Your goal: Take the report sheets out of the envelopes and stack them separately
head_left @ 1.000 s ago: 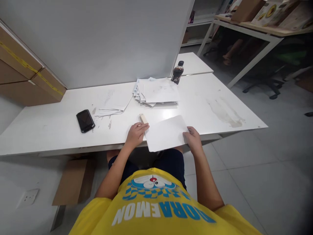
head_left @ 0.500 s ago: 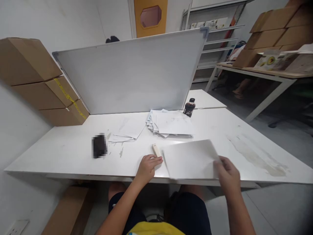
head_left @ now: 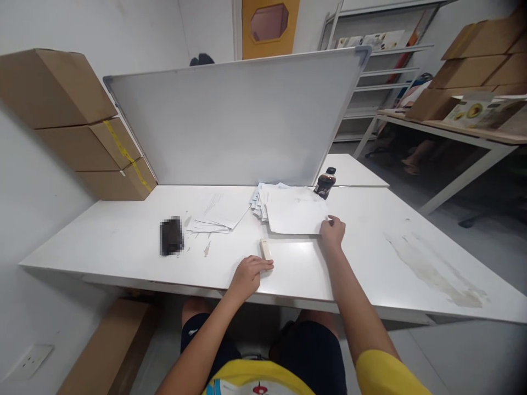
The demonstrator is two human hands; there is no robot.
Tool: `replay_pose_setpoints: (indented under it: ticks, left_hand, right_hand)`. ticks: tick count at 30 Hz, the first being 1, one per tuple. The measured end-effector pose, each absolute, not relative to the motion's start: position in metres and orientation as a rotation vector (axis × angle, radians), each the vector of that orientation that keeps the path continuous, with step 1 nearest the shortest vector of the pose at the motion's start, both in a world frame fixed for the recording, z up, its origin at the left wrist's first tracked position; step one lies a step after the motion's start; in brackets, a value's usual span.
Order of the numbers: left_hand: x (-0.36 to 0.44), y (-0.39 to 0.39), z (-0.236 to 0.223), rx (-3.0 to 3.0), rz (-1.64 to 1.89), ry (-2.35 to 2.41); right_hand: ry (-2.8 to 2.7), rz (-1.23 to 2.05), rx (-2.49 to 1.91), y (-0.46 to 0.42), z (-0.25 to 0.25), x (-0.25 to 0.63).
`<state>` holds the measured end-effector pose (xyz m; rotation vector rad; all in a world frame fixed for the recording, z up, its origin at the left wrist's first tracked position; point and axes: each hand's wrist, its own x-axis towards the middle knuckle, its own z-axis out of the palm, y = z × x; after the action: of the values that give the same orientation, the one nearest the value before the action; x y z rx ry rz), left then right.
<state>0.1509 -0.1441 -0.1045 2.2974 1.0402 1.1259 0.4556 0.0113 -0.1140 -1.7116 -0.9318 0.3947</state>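
My right hand (head_left: 333, 231) grips the right edge of a white sheet of paper (head_left: 294, 216), which lies over the paper stack (head_left: 259, 208) in the middle of the table. My left hand (head_left: 248, 274) rests near the front edge with its fingers stretched out. Its fingertips touch the lower end of a small cream-coloured oblong object (head_left: 265, 249) whose kind I cannot make out. Left of the stack are several fanned-out written papers (head_left: 222, 211).
A whiteboard (head_left: 234, 120) stands across the back of the white table (head_left: 135, 241). A dark bottle (head_left: 325, 182) is behind the stack's right side. Cardboard boxes (head_left: 61, 90) are piled at the left, and a blurred-out black item (head_left: 172, 236) lies on the table.
My right hand has moved forward and left, carrying the sheet from the front of the table onto the stack. My left hand has stayed by the cream object. The view has shifted slightly.
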Motion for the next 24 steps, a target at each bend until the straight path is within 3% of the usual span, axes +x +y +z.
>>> replay_pose_setpoints:
  ticks: [5,11,18,24]
  left_hand:
    - [0.151,-0.144,-0.102,2.244,1.116,1.053]
    - [0.151,-0.141,-0.102,2.223,1.107,1.044]
    - [0.15,-0.135,-0.101,2.231,1.115,1.013]
    - [0.148,-0.145,-0.101,2.229,1.145,0.89]
  right_hand:
    - [-1.106,0.021,-1.65,-0.025,-0.121,0.441]
    - [-1.524,0.635,-1.418,-0.039,-0.116,0.412]
    - [-1.572,0.628,-1.396,0.009,-0.096,0.406]
    - [-1.639,0.63,-1.367,-0.024,-0.106,0.401]
